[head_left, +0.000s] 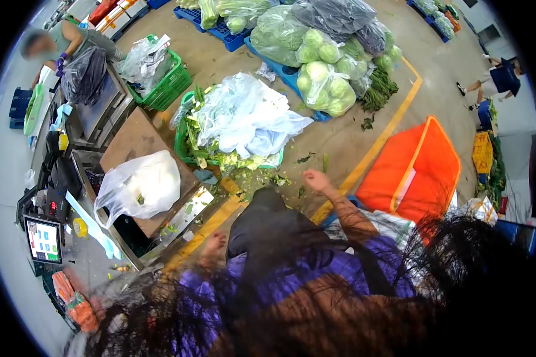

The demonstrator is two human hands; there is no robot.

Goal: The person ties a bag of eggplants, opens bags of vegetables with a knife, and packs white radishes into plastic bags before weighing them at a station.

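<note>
My right hand (319, 181) is held out in front of my body, over the floor between the scrap-filled green crate and an orange insulated bag (412, 169). Its fingers are loosely bent, and nothing shows in them. Lower down at my left side is my left hand (213, 244), small and a little blurred, its fingers slightly curled and no object visible in it. The nearest thing to it is the metal worktable, where a white plastic bag with pale contents (146, 185) lies on a brown board (132, 140).
A green crate (179, 140) overflows with leaf trimmings and plastic film (244, 113). Bagged cabbages (324, 77) are piled on a blue pallet (287, 74). A touchscreen (43, 239) stands at left. Leaf scraps litter the floor. One person (71, 38) works upper left; another (499, 78) is far right.
</note>
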